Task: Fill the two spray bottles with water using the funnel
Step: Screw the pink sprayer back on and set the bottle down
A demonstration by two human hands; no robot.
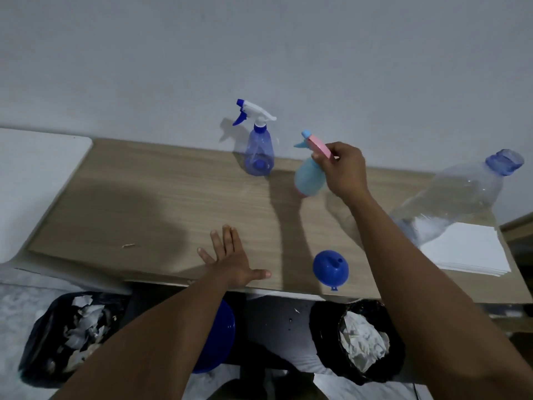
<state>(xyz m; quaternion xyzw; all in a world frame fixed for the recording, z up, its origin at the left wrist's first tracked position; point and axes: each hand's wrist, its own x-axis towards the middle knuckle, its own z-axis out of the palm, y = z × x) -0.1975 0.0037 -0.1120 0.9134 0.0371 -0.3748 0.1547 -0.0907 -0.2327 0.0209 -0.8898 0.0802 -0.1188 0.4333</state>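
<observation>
The light-blue spray bottle point(308, 179) is near the back edge of the counter point(144, 197), its pink spray head pinched by the right grip point(346, 168). Left of it, the clear blue spray bottle point(258, 151) stands by the wall. The blue funnel point(330, 269) lies mouth-down at the front edge. The left grip point(233, 261) rests flat there, fingers spread. A large water bottle point(450, 203) occupies the right end.

Clear-blue spray bottle point(258, 151) and pale-blue spray bottle point(308, 180) upright, blue funnel point(330, 269) mouth-down in front
</observation>
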